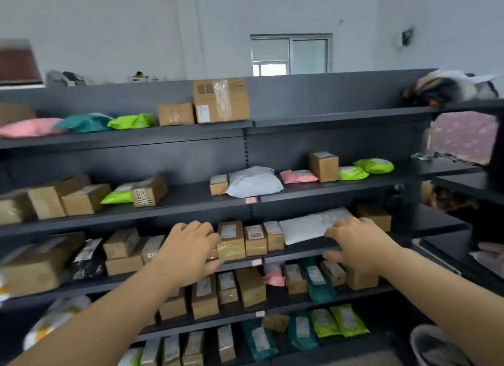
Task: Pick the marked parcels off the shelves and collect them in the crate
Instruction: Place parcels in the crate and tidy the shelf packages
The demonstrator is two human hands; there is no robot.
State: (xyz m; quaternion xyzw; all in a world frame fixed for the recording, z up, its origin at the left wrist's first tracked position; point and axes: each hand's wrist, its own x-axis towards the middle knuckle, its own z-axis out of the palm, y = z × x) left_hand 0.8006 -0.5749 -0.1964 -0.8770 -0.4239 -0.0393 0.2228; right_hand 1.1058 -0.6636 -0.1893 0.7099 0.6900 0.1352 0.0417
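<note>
Third shelf: my right hand lays loosely bent fingers on the white mailer, thumb apart below the lip. My left hand curls beside the brown boxes; grip I cannot tell. Risk: the dragged mailer topples those boxes.

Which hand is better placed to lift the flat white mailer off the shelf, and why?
The right hand: its fingers rest on the white mailer at its right end. The left hand sits further left, beside the brown boxes standing between it and the mailer.
</note>
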